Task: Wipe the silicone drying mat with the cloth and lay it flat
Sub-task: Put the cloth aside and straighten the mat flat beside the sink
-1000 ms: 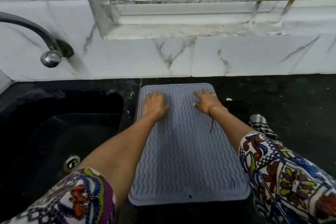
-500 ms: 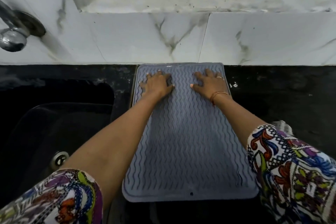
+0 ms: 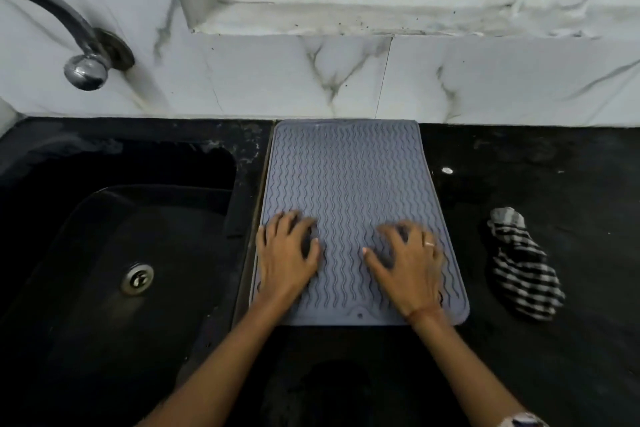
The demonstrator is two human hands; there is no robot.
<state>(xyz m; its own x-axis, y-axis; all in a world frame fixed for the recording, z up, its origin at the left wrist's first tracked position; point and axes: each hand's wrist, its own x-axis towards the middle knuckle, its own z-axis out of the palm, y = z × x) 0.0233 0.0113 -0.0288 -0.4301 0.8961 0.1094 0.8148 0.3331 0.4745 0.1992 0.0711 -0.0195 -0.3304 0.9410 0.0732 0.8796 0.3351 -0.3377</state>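
Mat point(image 3: 346, 177) lay flat on the black counter point(image 3: 554, 374), grey and wavy-ribbed, its far edge at the foot of the marble wall point(image 3: 277, 80) and its left edge just beside the sink point(image 3: 86, 253). Both hands rested palm-down on its near end, the left hand point(image 3: 287, 260) by the left edge and the right hand point(image 3: 408, 267), with a ring, toward the right edge, fingers spread and somewhat blurred, neither one gripping anything. The striped cloth point(image 3: 523, 270) lay crumpled on the counter to the right, apart from the mat and from both hands, and a tap point(image 3: 83, 59) stuck out of the wall above the sink
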